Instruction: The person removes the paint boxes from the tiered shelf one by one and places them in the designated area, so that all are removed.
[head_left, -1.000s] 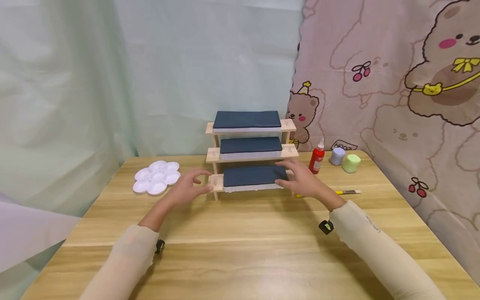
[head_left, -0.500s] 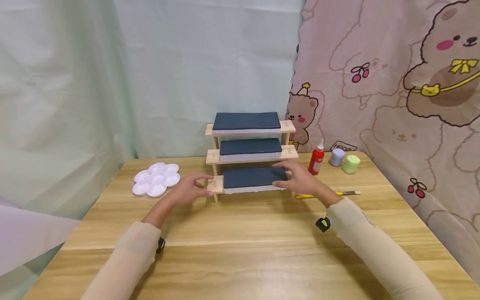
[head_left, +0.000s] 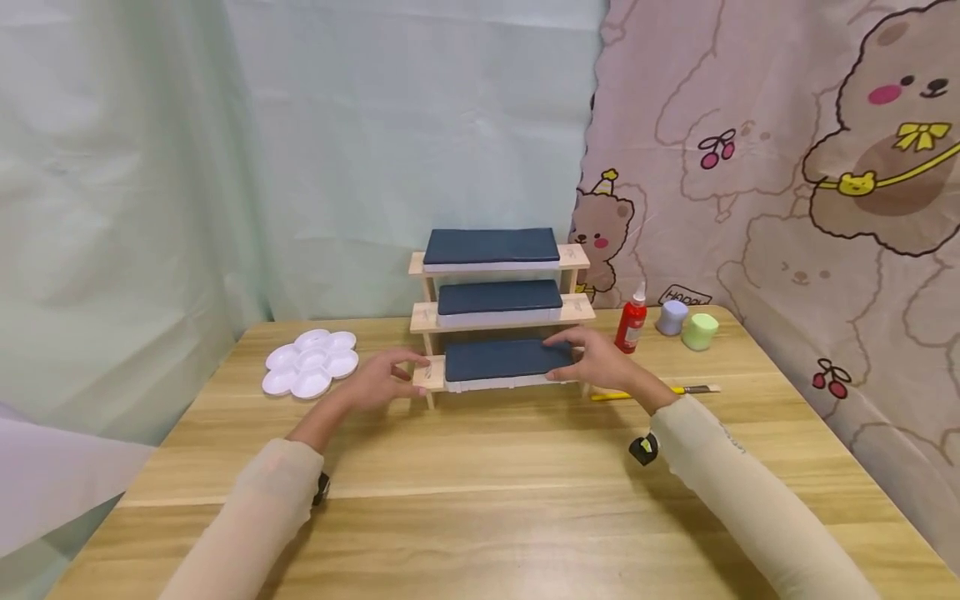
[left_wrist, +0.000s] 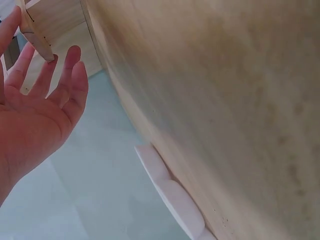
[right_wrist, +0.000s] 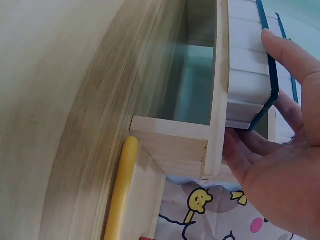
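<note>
A three-tier wooden shelf (head_left: 423, 318) stands at the back of the table, each step bearing a white box with a navy lid. At the bottom step's left end, my left hand (head_left: 380, 379) pinches the board, thumb at its front edge and fingers behind. In the left wrist view those fingertips meet the board end (left_wrist: 37, 42). My right hand (head_left: 600, 362) grips the right end of the bottom box (head_left: 502, 360), thumb on the front side. The right wrist view shows the thumb at the lid rim and the other fingers round the box's end, partly hidden.
A white flower-shaped palette (head_left: 311, 364) lies left of the shelf. To the right are a red bottle (head_left: 632, 323), a blue jar (head_left: 672, 318), a green jar (head_left: 700, 332) and a yellow-handled brush (head_left: 693, 390). Curtains hang close behind the table.
My left hand has come slightly right onto the end of the bottom step. My right hand has closed in on the bottom box. The head view has tilted up a little.
</note>
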